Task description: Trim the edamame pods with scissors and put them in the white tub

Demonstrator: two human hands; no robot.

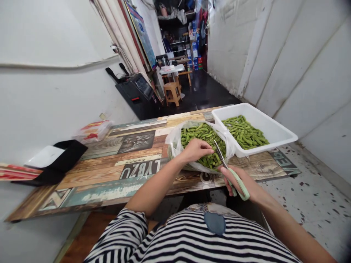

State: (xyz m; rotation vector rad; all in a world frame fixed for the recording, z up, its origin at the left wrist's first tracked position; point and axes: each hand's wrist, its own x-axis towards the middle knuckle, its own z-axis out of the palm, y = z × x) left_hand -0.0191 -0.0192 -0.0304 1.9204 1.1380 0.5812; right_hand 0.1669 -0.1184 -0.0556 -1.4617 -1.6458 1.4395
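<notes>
My right hand [241,182] is closed round the pale green handles of a pair of scissors [222,159]. The narrow metal blades point up and away, slightly apart, over a clear plastic bag [175,137] full of green edamame pods [197,130]. Just left of the blades, my left hand [197,149] hovers above the bag with thumb and fingers pinched. A small green pod seems to sit at its fingertips, mostly hidden. Beside the bag on the right, a white plastic tub [276,128] holds more edamame pods [244,132].
The wood-patterned table [148,153] runs from left to right. Toward its left end lie a red and clear plastic packet [93,130] and a black holder [61,160]. Behind the table stand a black screen device [139,91] and an orange stool [172,93].
</notes>
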